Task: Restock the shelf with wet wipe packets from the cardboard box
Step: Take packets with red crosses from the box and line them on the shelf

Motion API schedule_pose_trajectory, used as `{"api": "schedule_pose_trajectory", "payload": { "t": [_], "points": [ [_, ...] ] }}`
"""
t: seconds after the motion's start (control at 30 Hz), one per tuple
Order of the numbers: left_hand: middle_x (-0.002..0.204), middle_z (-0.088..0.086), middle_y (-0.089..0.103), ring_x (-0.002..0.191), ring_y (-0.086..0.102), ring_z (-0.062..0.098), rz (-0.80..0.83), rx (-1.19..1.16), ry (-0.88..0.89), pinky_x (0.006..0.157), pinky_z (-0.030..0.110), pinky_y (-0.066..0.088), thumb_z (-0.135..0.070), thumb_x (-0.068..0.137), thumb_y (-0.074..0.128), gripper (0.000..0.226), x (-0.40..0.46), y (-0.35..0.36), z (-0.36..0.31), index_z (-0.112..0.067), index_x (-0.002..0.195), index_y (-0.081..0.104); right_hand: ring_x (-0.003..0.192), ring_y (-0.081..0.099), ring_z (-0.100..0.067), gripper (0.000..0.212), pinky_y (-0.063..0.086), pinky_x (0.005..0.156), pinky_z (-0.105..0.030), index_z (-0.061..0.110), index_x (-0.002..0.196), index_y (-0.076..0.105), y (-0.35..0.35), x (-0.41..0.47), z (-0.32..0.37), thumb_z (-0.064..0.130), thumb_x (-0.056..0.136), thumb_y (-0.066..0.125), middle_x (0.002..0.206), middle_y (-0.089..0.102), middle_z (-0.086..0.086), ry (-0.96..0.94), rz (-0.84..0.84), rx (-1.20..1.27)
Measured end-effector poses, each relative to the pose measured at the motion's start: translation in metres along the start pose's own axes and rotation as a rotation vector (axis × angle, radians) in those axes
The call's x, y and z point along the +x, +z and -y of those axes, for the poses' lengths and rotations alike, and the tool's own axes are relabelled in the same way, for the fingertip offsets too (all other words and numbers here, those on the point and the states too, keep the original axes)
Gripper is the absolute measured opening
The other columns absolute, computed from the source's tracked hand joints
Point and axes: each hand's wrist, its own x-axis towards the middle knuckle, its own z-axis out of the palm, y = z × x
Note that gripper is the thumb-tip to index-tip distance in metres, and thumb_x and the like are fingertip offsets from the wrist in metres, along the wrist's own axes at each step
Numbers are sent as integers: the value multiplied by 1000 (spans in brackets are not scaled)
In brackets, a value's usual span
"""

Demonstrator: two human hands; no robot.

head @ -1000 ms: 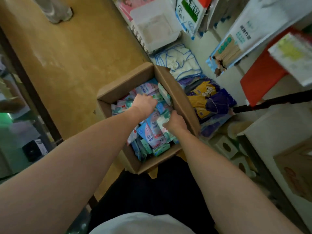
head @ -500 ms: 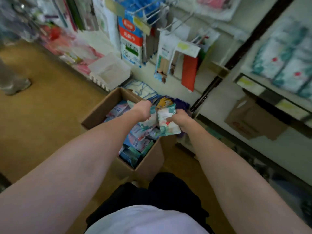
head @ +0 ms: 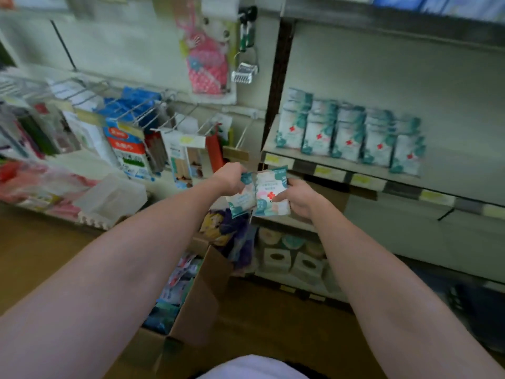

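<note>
1. Right hand (head: 296,199) grips a wet wipe packet (head: 271,193), thumb across its printed face. Long axis near upright, face toward camera.
2. Left hand (head: 228,177) closed on a second packet (head: 240,199), just left of the first, edges overlapping; tilted, lower end angled left.
3. Both packets held in air above the cardboard box (head: 196,299), before the shelf (head: 336,170).
4. Shelf row of matching packets (head: 349,132) stands upright, faces outward.
5. Box open, mixed packets inside.
</note>
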Motion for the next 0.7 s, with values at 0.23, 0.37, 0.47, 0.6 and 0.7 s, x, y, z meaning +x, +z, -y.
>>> {"api": "schedule_pose_trajectory", "payload": {
  "t": [0.23,0.37,0.47,0.6,0.7],
  "points": [
    [118,13,63,101,61,27,-33,91,76,77,34,51,-5,91,56,41,29,-10,-114,-6,132,55,98,71,-28,33,61,77,-41,-1,122,56,-110,-10,20,5,91,68,112,71,-14,-20,-99,43],
    [137,11,55,115,58,28,-44,106,94,89,33,49,-6,93,54,54,53,2,-168,-12,146,43,102,69,-27,31,62,71,-39,7,119,59,-164,-8,22,15,92,71,121,67,-14,-17,-135,94],
    [141,10,50,115,56,26,-39,70,80,88,33,49,-10,94,57,57,69,8,-197,-14,148,38,106,68,-24,81,61,71,-37,12,138,49,-199,-8,22,23,70,91,124,67,-7,-27,-111,55],
    [146,10,43,124,49,28,-49,70,92,98,35,47,-16,93,61,61,87,10,-226,-14,149,37,112,63,-26,64,54,95,-44,10,136,51,-233,-10,31,9,80,82,121,64,-4,-96,-223,-170],
    [148,10,42,128,48,29,-37,116,93,99,35,44,-24,95,62,61,99,8,-241,-16,149,36,122,54,-28,72,52,87,-36,11,141,48,-254,-2,41,14,78,83,138,52,-6,-128,-385,-232]
  ]
}}
